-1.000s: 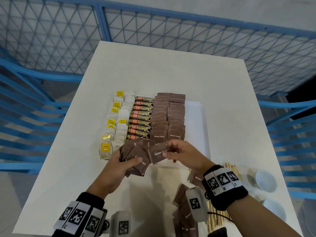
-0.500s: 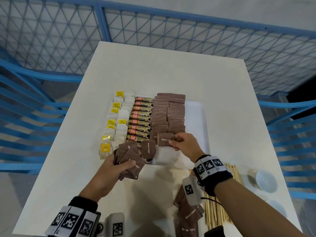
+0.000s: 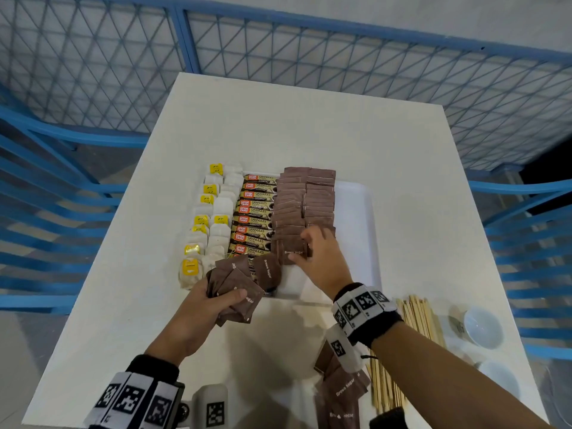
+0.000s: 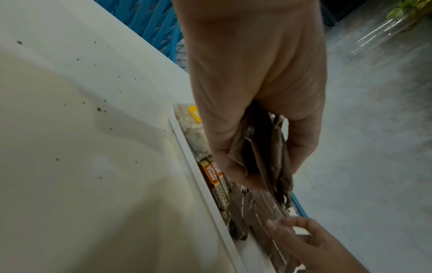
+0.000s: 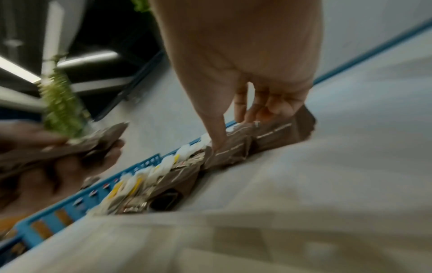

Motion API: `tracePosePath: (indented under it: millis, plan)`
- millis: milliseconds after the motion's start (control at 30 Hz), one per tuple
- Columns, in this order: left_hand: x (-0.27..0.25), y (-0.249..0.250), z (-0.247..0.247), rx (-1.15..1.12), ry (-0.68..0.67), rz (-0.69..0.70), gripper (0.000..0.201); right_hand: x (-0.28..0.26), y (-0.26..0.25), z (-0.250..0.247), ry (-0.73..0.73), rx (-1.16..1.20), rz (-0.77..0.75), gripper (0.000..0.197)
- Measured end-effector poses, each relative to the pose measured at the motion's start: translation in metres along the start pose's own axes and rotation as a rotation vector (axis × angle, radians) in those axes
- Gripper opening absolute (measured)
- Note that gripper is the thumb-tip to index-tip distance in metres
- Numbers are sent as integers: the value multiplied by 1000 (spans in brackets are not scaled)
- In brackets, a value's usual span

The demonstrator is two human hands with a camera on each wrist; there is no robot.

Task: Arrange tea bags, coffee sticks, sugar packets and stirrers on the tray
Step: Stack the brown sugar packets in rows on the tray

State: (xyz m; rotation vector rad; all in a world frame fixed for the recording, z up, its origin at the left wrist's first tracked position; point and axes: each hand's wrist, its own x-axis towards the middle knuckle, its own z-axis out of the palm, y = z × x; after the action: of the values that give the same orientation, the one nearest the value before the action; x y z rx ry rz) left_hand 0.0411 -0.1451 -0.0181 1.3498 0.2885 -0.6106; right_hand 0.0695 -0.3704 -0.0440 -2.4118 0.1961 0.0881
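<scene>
Our left hand (image 3: 201, 308) grips a fanned bundle of brown sugar packets (image 3: 235, 281) just over the near edge of the tray (image 3: 356, 230). Our right hand (image 3: 322, 258) pinches one brown sugar packet (image 3: 292, 250) between thumb and fingertips, laying it at the near end of the sugar rows (image 3: 305, 199) on the tray. Left of those rows lie the coffee sticks (image 3: 255, 212), then the tea bags (image 3: 213, 221). On the bench (image 3: 309, 125) near our right wrist sit loose sugar packets (image 3: 343, 394), wooden stirrers (image 3: 418, 317) and two white cups (image 3: 483, 328).
</scene>
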Motion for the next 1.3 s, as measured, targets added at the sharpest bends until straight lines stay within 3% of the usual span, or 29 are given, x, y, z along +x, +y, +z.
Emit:
tracePosePath:
  millis: [100,200,333,467,533,700,800,900,1000,1133,1300]
  plan:
    - [0,2,0,-5,9,-8,31,0,-17,4,-208,-179,-226,50]
    - [-1,4,2,-7,-4,8,39,5,-30,11,-338,-400,-345,60]
    - [-3,6,1,-17,-14,25,48,10,-37,14,-360,-512,-376,55]
    - [-3,6,-1,-29,-3,25,33,10,-40,14,-362,-491,-389,48]
    - [-3,5,-2,-18,-3,28,40,9,-40,14,-362,-465,-390,46]
    - [-3,5,-3,-12,14,25,48,5,-42,4,-439,-168,-326,25]
    - [-1,5,-5,-11,25,11,40,0,-36,-9,-438,161,-187,17]
    - [-1,6,-5,5,31,8,32,-2,-18,-27,-408,316,-78,19]
    - [0,5,-4,11,39,4,46,0,7,-42,-365,281,-46,33]
    - [2,3,-1,3,30,-16,39,2,27,-55,-281,294,42,55]
    - [2,5,8,6,-1,3,41,8,32,-48,-230,173,46,50]
